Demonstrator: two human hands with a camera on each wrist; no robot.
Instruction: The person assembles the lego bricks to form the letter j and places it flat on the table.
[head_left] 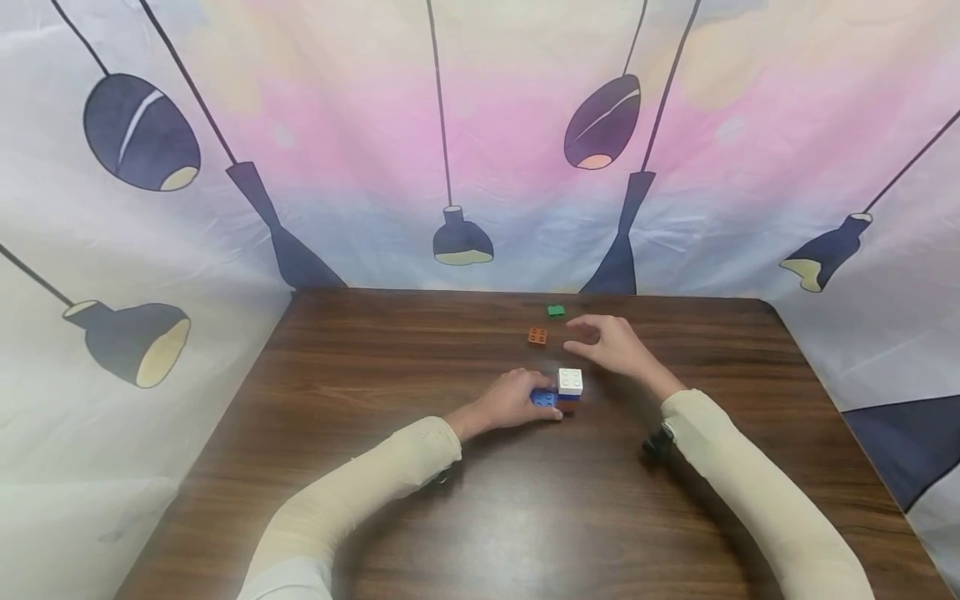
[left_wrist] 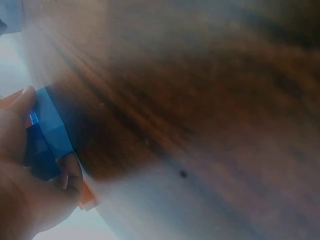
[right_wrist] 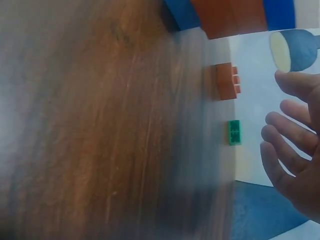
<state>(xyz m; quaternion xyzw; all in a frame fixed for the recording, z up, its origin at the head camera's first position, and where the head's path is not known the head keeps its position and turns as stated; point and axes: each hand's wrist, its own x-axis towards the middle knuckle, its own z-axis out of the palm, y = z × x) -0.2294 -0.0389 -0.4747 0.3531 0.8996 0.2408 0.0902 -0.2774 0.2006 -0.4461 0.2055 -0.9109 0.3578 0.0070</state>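
Note:
My left hand point(head_left: 510, 401) grips a stack of toy building bricks, thumb and fingers on either side of a light blue brick point(head_left: 543, 399). On the stack's right part, a white brick point(head_left: 570, 380) sits on top, over a dark blue layer and orange below. The left wrist view shows blue bricks point(left_wrist: 52, 122) between thumb and fingers. Holding nothing, my right hand point(head_left: 611, 343) is just beyond the stack to the right, fingers loosely bent. Nearest to it are a loose orange brick point(head_left: 537, 336) and a small green brick point(head_left: 555, 311), both left of its fingertips.
The bricks stand on a dark wood-grain table point(head_left: 360, 350). A cloth backdrop point(head_left: 375, 150) printed with hanging lamps rises behind its far edge and along its sides. Dark wrist-worn devices show under both sleeves.

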